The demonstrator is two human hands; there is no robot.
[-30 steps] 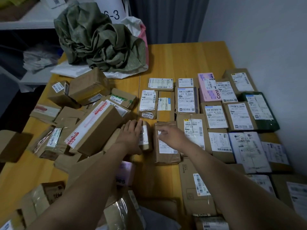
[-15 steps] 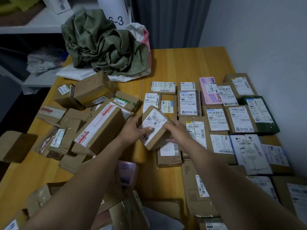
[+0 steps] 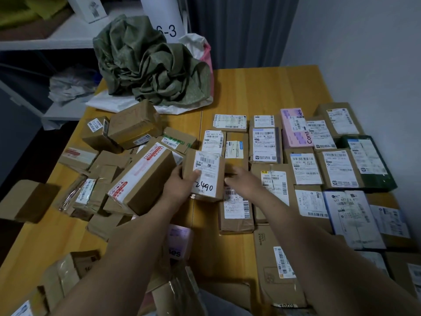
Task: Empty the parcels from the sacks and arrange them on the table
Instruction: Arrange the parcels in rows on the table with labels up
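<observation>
Midway, by the look of it: the left hand grips a small carton marked "2490" at the centre of the tabletop, thumb on its label. The fingers of the right hand meet its far edge, though whether gripping or merely steadying is unclear. Neat rows of labelled parcels fill three o'clock — a jumbled heap waits at nine, the crumpled green sack at eleven.

Left hand and right hand are seen bare. Left forearm and right forearm are uncovered down to the lower frame edge. Right fingers are motion-blurred, so finer detail can't be resolved.
</observation>
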